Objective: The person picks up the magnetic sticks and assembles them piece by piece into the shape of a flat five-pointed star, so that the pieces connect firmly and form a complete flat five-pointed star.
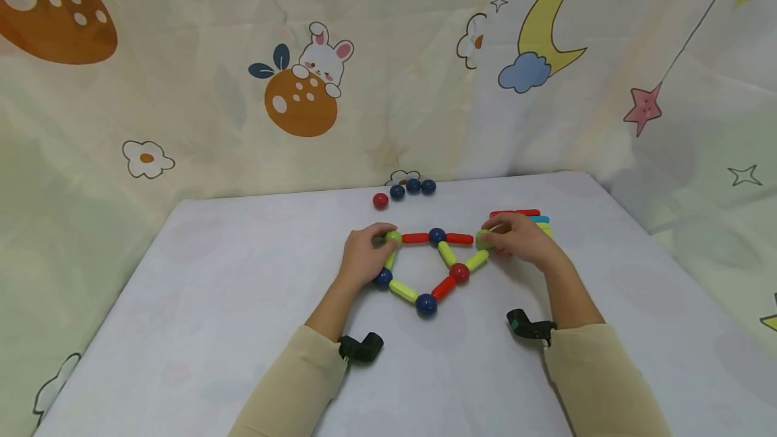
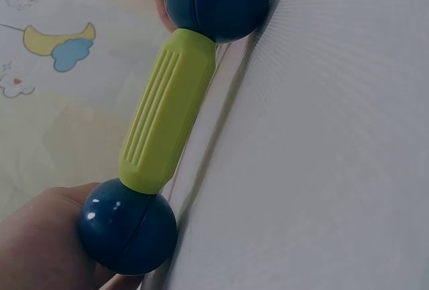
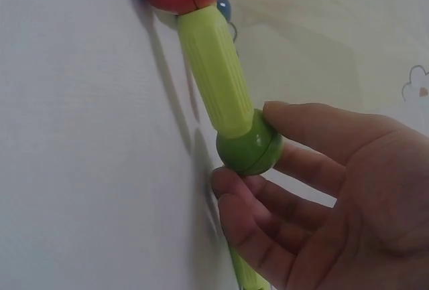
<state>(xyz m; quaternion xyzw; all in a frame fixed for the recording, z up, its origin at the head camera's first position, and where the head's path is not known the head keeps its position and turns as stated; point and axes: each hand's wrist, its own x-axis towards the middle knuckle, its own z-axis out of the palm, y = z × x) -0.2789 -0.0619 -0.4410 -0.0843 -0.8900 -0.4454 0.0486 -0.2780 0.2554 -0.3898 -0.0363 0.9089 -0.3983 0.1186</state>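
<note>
Ball-and-rod frame (image 1: 447, 253) lies on a white tabletop (image 1: 200, 329), built about a red junction ball (image 1: 459, 272) that serves as the landmark here. Behind and left of that ball is the back blue ball (image 1: 437, 236), joined to it by a short yellow-green rod; a red rod (image 1: 415, 238) runs from the back blue ball to the left green ball (image 1: 393, 238), and another points toward the right green ball (image 1: 483, 239). In front and left of the junction ball, a red rod leads to the front blue ball (image 1: 426, 304), and a yellow-green rod (image 1: 403, 290) goes on from there to the left blue ball (image 1: 383, 278).

Right hand (image 1: 514, 240), right of the junction ball and slightly behind it, has thumb and fingertips clamped on the right green ball; the wrist view shows a yellow-green rod (image 3: 216, 72) bridging these two balls. Left hand (image 1: 362, 255), well left of the junction ball, seems to have its fingers curled and pinching the left green ball, though they are partly hidden.

Well behind the junction ball sit a loose red ball (image 1: 380, 201) and three loose blue balls (image 1: 413, 186). Behind it to the right lie red, blue and yellow-green spare rods (image 1: 514, 212), partly covered by the right hand.
</note>
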